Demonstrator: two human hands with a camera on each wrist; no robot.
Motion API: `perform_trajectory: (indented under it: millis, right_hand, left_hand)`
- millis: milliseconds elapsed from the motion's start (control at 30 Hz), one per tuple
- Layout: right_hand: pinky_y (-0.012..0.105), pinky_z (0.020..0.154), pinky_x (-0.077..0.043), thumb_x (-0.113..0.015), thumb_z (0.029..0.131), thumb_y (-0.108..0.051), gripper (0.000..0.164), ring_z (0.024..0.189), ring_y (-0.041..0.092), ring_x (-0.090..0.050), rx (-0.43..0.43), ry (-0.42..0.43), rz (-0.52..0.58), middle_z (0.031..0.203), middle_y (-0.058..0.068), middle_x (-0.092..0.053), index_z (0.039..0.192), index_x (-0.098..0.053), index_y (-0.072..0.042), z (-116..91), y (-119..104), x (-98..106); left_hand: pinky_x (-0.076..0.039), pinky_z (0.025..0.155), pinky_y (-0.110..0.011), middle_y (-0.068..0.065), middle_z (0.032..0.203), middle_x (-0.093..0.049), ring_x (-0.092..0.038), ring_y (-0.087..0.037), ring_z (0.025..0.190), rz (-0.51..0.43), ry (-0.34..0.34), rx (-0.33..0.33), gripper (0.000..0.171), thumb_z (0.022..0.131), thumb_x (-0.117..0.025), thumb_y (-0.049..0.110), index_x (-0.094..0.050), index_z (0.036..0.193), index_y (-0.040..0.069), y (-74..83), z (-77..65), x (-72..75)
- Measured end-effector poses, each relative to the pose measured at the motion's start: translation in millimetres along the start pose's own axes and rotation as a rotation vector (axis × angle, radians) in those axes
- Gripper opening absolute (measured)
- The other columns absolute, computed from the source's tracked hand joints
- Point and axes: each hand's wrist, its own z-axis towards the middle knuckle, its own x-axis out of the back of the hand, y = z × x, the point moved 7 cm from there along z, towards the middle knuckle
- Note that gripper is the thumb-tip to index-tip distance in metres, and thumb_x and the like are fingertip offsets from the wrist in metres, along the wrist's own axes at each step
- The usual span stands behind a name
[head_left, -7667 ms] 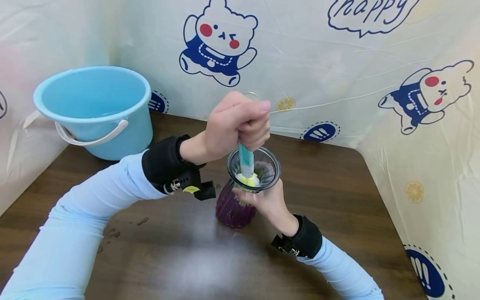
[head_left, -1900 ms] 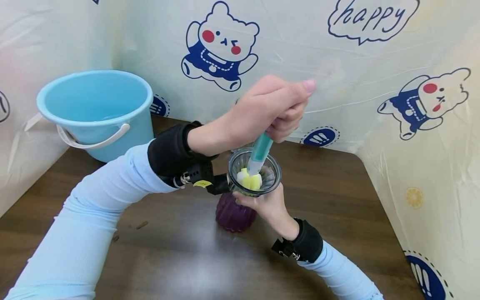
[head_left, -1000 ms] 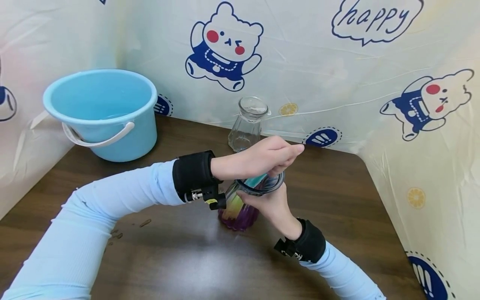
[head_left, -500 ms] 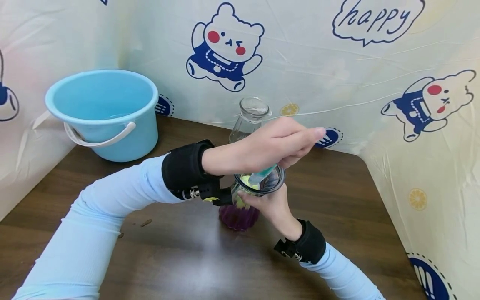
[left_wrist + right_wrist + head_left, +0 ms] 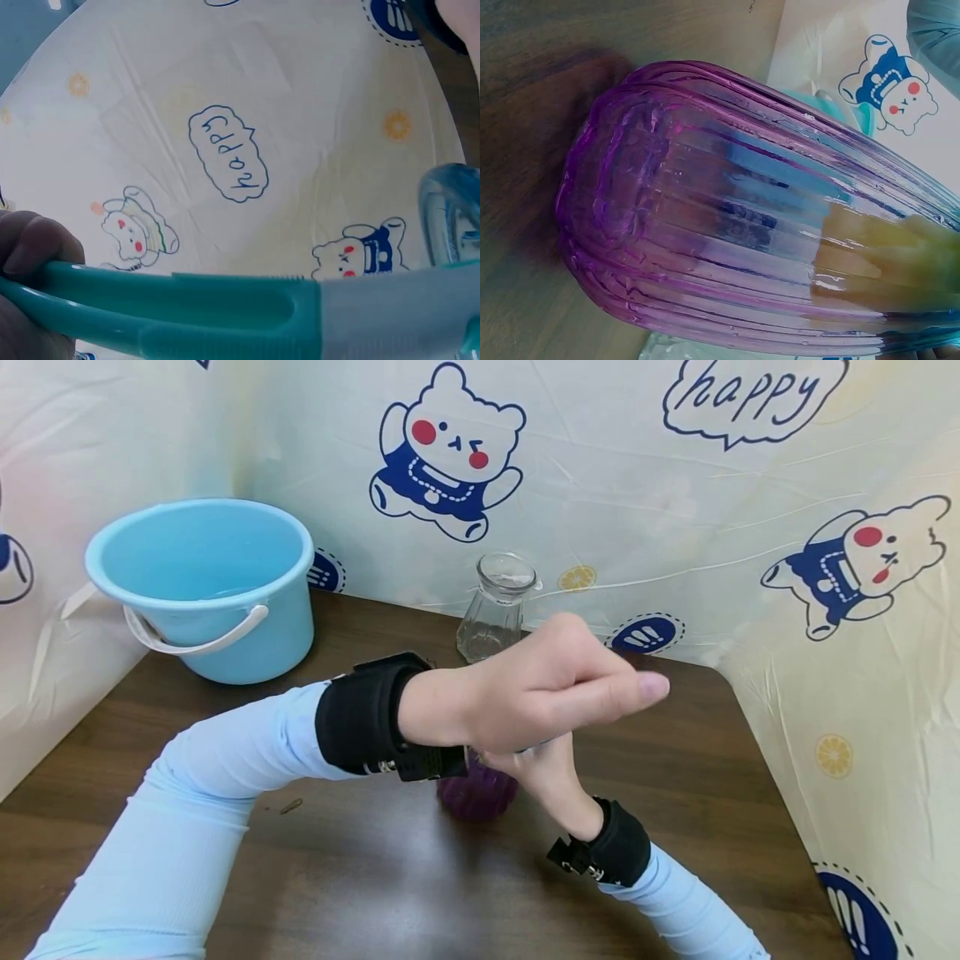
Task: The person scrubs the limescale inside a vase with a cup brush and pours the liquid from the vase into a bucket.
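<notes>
A ribbed glass vase [image 5: 476, 793], purple at its base, stands tilted on the table. My right hand [image 5: 551, 777] grips it near the neck. My left hand [image 5: 543, 693] is over the vase's mouth, hiding most of the rim in the head view. In the left wrist view its fingers hold the teal handle of a sponge bottle brush [image 5: 225, 307], with the glass rim at the right edge. Through the glass in the right wrist view, the yellow sponge head [image 5: 885, 262] shows inside the upper part of the vase.
A light blue bucket [image 5: 285, 635] with a white handle stands at the back left. Behind my left hand is a clear glass carafe [image 5: 491, 618]. Drops of water [image 5: 291, 807] lie on the brown table [image 5: 360, 877]. A printed sheet [image 5: 637, 510] hangs round the back and sides.
The sponge head has gone up and down inside the vase, near the mouth, then deeper. Over the last half second my left hand has dropped and turned over the mouth. My right hand stays put.
</notes>
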Motion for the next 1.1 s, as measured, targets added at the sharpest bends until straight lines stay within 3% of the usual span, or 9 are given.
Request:
perform_trajectory:
  millis: [167, 267, 433, 500, 567, 667, 767, 967, 1100]
  right_hand:
    - [0.025, 0.060, -0.033, -0.070, 0.067, 0.002, 0.023, 0.062, 0.013, -0.039, 0.038, -0.044, 0.088, 0.065, 0.001, -0.042, 0.073, -0.048, -0.003, 2.2, 2.5, -1.3]
    - [0.025, 0.053, -0.032, -0.070, 0.071, 0.000, 0.027, 0.055, 0.011, -0.036, 0.033, -0.058, 0.071, 0.058, -0.002, -0.037, 0.061, -0.046, -0.008, 0.3, 8.4, -1.9]
    - [0.022, 0.045, -0.029, -0.066, 0.081, -0.034, 0.040, 0.049, 0.008, -0.032, 0.098, -0.020, -0.088, 0.053, -0.003, -0.033, 0.055, -0.045, -0.012, -6.1, 28.4, -3.1]
    - [0.021, 0.043, -0.028, -0.065, 0.082, -0.035, 0.042, 0.048, 0.007, -0.032, 0.116, 0.004, -0.116, 0.052, -0.003, -0.033, 0.053, -0.044, -0.012, -6.5, 30.7, -2.6]
    - [0.023, 0.042, -0.029, -0.069, 0.079, -0.025, 0.038, 0.047, 0.007, -0.033, 0.123, 0.036, -0.138, 0.051, -0.002, -0.035, 0.054, -0.044, -0.010, -4.3, 23.2, -0.8]
    - [0.024, 0.043, -0.031, -0.073, 0.067, -0.007, 0.028, 0.048, 0.009, -0.036, 0.134, 0.065, -0.138, 0.054, 0.000, -0.038, 0.061, -0.046, -0.006, -0.2, 7.2, 0.9]
    - [0.025, 0.045, -0.033, -0.072, 0.061, -0.002, 0.027, 0.050, 0.012, -0.038, 0.130, 0.080, -0.152, 0.057, 0.002, -0.041, 0.070, -0.047, -0.002, 1.6, -0.9, 1.7]
    - [0.024, 0.045, -0.032, -0.077, 0.059, -0.009, 0.033, 0.051, 0.010, -0.037, 0.086, 0.068, -0.177, 0.058, -0.002, -0.039, 0.075, -0.048, -0.005, -1.9, 27.4, -1.1]
    - [0.024, 0.046, -0.034, -0.077, 0.058, -0.008, 0.034, 0.052, 0.009, -0.039, 0.064, 0.056, -0.137, 0.059, -0.002, -0.042, 0.076, -0.048, -0.005, -2.3, 30.8, -1.7]
  left_hand:
    - [-0.014, 0.046, -0.025, -0.001, 0.050, -0.020, -0.016, -0.008, 0.045, -0.042, -0.072, 0.017, 0.041, 0.087, -0.042, -0.006, -0.033, 0.049, 0.007, -8.0, -10.0, -10.0]
    - [-0.014, 0.047, -0.025, -0.002, 0.051, -0.020, -0.016, -0.011, 0.045, -0.050, -0.111, 0.062, 0.042, 0.087, -0.041, -0.006, -0.033, 0.048, 0.006, -16.7, -18.6, -13.3]
    - [-0.014, 0.048, -0.026, -0.003, 0.051, -0.020, -0.017, -0.015, 0.046, -0.046, -0.139, 0.099, 0.041, 0.086, -0.039, -0.006, -0.032, 0.047, 0.005, -25.2, -31.6, -14.9]
    - [-0.014, 0.048, -0.026, -0.003, 0.051, -0.020, -0.017, -0.015, 0.045, -0.039, -0.135, 0.100, 0.040, 0.085, -0.039, -0.007, -0.032, 0.047, 0.005, -28.7, -35.7, -15.3]
    - [-0.015, 0.047, -0.026, -0.003, 0.050, -0.020, -0.018, -0.016, 0.045, -0.035, -0.125, 0.096, 0.039, 0.084, -0.038, -0.007, -0.031, 0.047, 0.004, -32.9, -39.7, -15.1]
    - [-0.016, 0.047, -0.027, -0.004, 0.050, -0.019, -0.018, -0.017, 0.044, -0.017, -0.105, 0.097, 0.038, 0.083, -0.038, -0.010, -0.031, 0.048, 0.004, -39.8, -45.3, -13.5]
    - [-0.017, 0.048, -0.026, -0.003, 0.049, -0.019, -0.018, -0.016, 0.043, -0.001, -0.092, 0.104, 0.038, 0.083, -0.038, -0.010, -0.032, 0.049, 0.004, -47.7, -51.2, -12.6]
    - [-0.017, 0.048, -0.025, -0.003, 0.049, -0.020, -0.018, -0.016, 0.043, -0.009, -0.088, 0.104, 0.038, 0.086, -0.037, -0.006, -0.032, 0.049, 0.004, -55.8, -54.8, -12.6]
    - [-0.018, 0.048, -0.026, -0.004, 0.048, -0.021, -0.020, -0.016, 0.042, -0.037, -0.094, 0.097, 0.038, 0.085, -0.036, -0.007, -0.032, 0.049, 0.004, -51.4, -50.8, -10.9]
